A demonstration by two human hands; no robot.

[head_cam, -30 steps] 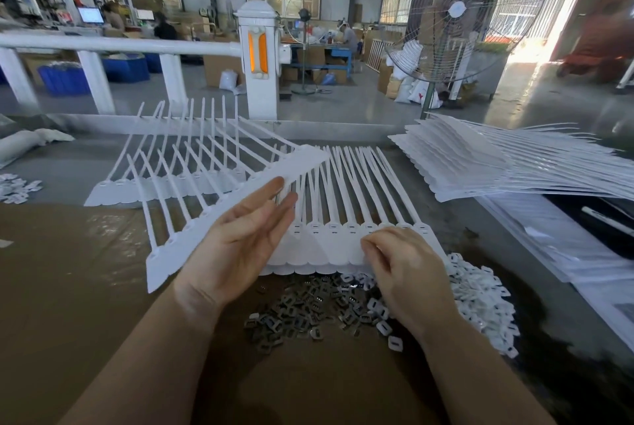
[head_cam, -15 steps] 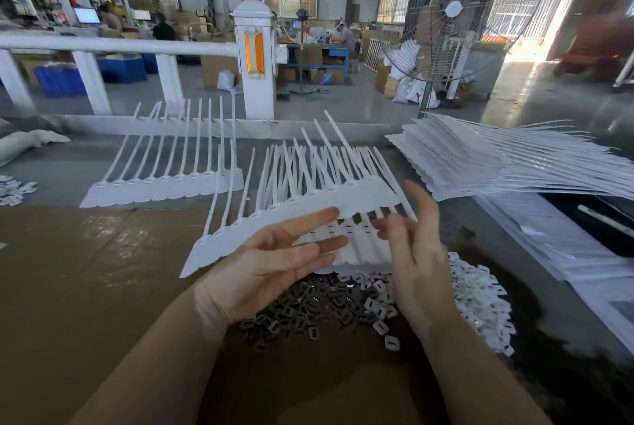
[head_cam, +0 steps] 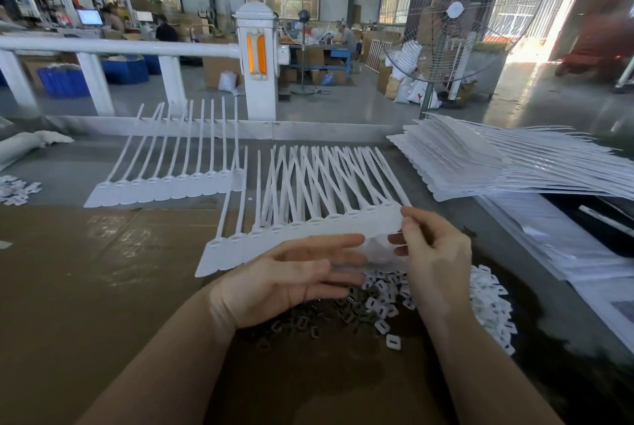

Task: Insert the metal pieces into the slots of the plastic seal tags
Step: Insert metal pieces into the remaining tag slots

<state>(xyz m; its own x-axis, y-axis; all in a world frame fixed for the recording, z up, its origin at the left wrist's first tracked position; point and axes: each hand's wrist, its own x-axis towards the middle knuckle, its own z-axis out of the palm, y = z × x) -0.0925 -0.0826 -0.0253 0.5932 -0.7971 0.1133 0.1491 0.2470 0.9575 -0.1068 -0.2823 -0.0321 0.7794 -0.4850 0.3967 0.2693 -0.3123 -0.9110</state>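
Both hands hold a joined strip of white seal tags [head_cam: 302,236] just above the worktop [head_cam: 103,270]. The left hand [head_cam: 291,273] lies under its lower edge with fingers nearly straight; the right hand [head_cam: 432,253] pinches the strip's right end between thumb and fingertips. Another strip appears to lie beneath it. Below the hands sit a heap of dark metal pieces [head_cam: 308,318] and a heap of small white plastic pieces [head_cam: 490,304], partly hidden by the wrists. A second strip [head_cam: 164,188] lies further left, a tall stack of strips [head_cam: 480,164] to the right, a standing fan [head_cam: 456,13] beyond.
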